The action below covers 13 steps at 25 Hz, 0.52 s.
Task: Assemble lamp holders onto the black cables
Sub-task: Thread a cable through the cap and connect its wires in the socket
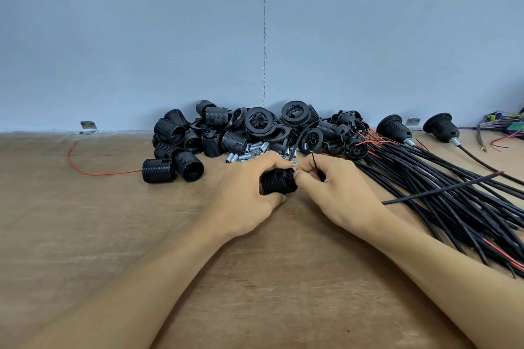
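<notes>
My left hand grips a black threaded lamp holder just above the wooden table, its end facing right. My right hand pinches thin black wires right at that end of the holder; a red wire tip shows between the fingers. The black cable these wires belong to trails right across the cable bundle. The contact point between wire and holder is hidden by my fingertips.
A heap of black lamp holder shells and rings lies against the blue wall, with small metal tubes in front. A thick bundle of black cables fans out on the right. Two finished holders on cables stand far right. A loose red wire lies left.
</notes>
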### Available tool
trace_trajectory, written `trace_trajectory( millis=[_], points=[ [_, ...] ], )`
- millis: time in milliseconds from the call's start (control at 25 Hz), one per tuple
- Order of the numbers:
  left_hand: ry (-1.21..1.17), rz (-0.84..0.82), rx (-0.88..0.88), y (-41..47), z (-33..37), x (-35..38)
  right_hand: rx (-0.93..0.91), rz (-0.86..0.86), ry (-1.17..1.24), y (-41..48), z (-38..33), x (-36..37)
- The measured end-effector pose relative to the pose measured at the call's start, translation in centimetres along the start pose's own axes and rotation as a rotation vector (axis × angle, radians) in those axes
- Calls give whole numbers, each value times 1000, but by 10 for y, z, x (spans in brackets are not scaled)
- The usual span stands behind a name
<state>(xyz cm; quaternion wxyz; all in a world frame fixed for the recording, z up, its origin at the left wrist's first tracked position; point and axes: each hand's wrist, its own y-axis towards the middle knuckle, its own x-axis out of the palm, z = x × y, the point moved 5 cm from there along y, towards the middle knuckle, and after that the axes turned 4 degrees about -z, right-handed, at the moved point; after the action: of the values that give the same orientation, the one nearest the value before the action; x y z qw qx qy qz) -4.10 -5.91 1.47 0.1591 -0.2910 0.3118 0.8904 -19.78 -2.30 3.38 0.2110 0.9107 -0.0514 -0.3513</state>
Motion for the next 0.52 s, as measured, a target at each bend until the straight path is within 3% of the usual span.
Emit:
trace_trajectory(
  millis=[520],
  points=[
    [-28,-40,-111,2,-14,1,133,5,140,1,18,-8]
  ],
)
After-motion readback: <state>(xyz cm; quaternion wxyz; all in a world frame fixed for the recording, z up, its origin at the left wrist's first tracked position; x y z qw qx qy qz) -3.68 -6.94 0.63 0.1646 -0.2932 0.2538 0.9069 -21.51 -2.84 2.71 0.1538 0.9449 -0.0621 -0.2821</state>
